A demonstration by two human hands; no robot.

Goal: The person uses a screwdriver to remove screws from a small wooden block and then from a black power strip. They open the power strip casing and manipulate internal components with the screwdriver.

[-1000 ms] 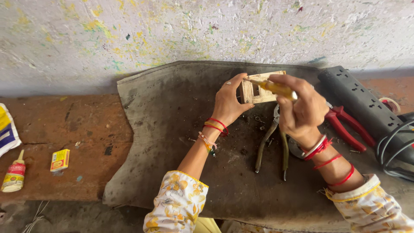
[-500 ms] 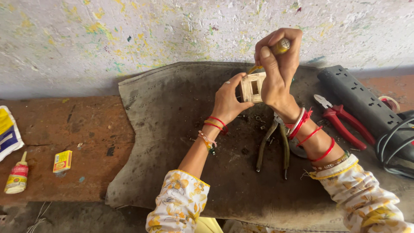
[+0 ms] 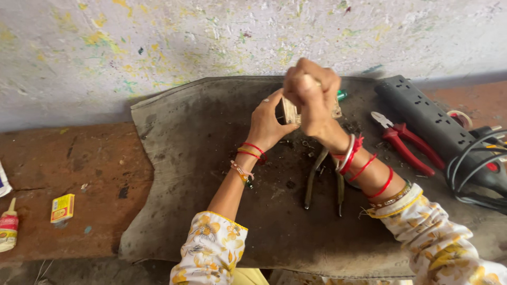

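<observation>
wall (image 3: 158,47): rough plaster, matt white, flecked with yellow and green paint
bench (image 3: 68,158): worn wood-like top, reddish-brown, scuffed, matt
mat (image 3: 211,132): dark grey, looks like rubber or stiff fabric, dusty, matt, frayed edges
small block (image 3: 289,111): held between left hand (image 3: 266,124) and right hand (image 3: 311,95), pale beige, looks like plastic, dull
pliers (image 3: 322,179): bare metal, grey, tarnished
cutters (image 3: 406,142): metal tips, glossy red plastic grips
power strip (image 3: 428,116): black plastic, semi-gloss; smooth black cables
bangles (image 3: 364,163): glossy red, one white
sleeves (image 3: 211,253): soft printed cloth, white with yellow flowers
glue bottle (image 3: 8,229): shiny plastic
</observation>
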